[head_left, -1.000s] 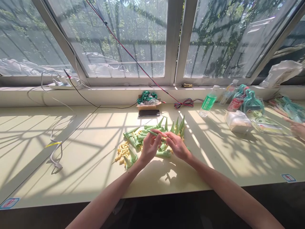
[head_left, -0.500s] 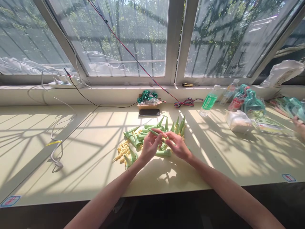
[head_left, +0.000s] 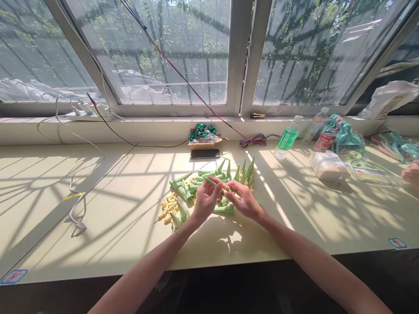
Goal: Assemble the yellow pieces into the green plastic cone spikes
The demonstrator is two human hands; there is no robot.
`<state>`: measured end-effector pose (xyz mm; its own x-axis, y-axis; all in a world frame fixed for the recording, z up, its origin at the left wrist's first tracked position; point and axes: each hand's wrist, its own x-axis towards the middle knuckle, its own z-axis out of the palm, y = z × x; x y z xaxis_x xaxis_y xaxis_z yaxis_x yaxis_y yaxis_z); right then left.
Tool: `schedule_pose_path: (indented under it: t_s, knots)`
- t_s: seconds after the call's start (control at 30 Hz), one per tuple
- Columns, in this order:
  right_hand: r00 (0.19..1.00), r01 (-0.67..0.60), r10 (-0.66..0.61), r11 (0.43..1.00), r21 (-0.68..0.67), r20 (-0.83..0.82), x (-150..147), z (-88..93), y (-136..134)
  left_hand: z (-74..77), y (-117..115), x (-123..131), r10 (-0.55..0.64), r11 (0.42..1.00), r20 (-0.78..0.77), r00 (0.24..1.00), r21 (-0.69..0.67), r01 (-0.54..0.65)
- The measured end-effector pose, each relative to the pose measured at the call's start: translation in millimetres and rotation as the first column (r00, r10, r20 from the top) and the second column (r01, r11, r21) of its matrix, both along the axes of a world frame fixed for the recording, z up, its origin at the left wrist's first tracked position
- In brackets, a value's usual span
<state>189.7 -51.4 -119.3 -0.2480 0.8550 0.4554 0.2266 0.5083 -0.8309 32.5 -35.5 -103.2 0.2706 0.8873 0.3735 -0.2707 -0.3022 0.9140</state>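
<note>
My left hand (head_left: pixel 207 201) is closed around a slim green pointed piece (head_left: pixel 207 179), its tip sticking out to the upper left. Facing it, my right hand (head_left: pixel 245 199) pinches at the near end of that piece, where a bit of yellow shows; the fingers partly hide it. Both hands hover over a pile of green cone-shaped pieces (head_left: pixel 179 186), some lying flat and some standing point-up. Small yellow pieces (head_left: pixel 168 206) form a heap left of my left hand. Upright green cones (head_left: pixel 242 173) with yellow at their bases stand beyond my right hand.
Behind the pile lie a black phone (head_left: pixel 205 154) and a small box (head_left: pixel 204 146) of green material. A green-labelled bottle (head_left: pixel 288 138), a wrapped white pack (head_left: pixel 328 166) and teal plastic items (head_left: pixel 348 141) stand right. Another person's hand (head_left: pixel 411 173) is at the right edge. Cables (head_left: pixel 78 209) cross the left.
My right hand has shifted slightly against the left one; the left hand is nearly still. At the right edge, the other person's hand has left the teal items and moved lower.
</note>
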Motion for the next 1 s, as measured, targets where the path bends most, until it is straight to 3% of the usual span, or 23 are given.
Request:
schedule_pose_path:
  t_s: [0.33,1.0]
  knots:
    - [1.000,0.008,-0.008,1.000,0.026,0.009,-1.3,-0.3,0.9,0.1,1.3,0.3,-0.019,0.997,0.036,0.999,-0.080,0.022]
    - [0.999,0.020,-0.020,1.000,0.017,0.046,-0.8,-0.4,2.2,0.4,2.8,-0.6,-0.032,0.994,-0.022,0.999,-0.103,0.030]
